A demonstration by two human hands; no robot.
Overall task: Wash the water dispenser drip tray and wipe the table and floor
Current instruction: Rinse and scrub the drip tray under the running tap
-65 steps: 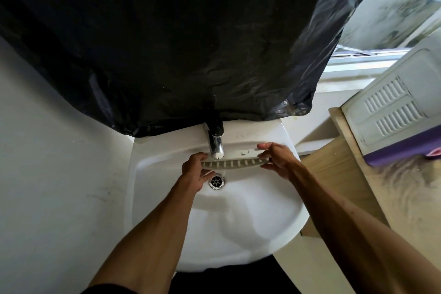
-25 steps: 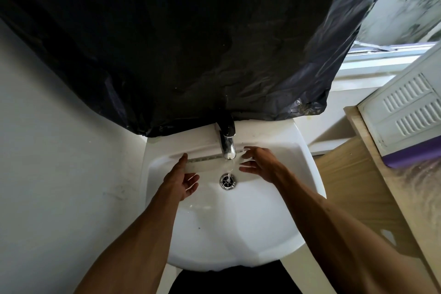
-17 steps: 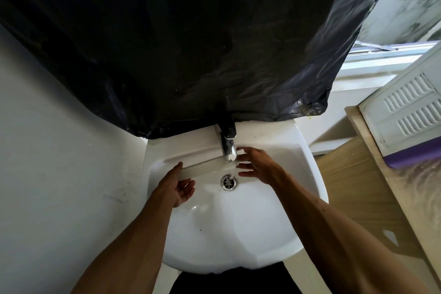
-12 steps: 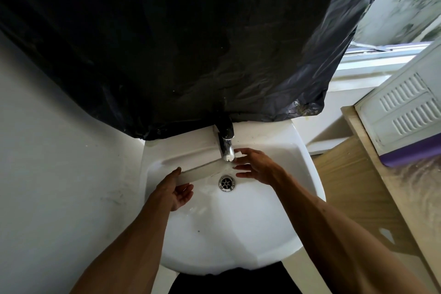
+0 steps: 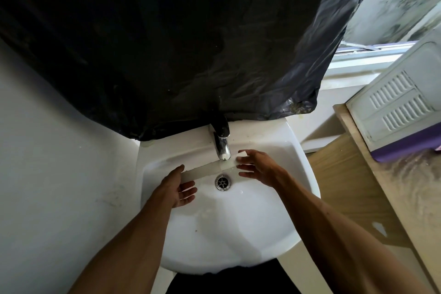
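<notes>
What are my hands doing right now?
Left hand: open, straight fingers propping the tray at its left end.
Right hand: open, spread fingers against its right end.

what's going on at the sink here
A person holds the drip tray across a white sink, the left hand at one end and the right hand at the other, fingers mostly straight. The end near the right hand sits just under the tap. Whether water is running is hard to tell.
</notes>
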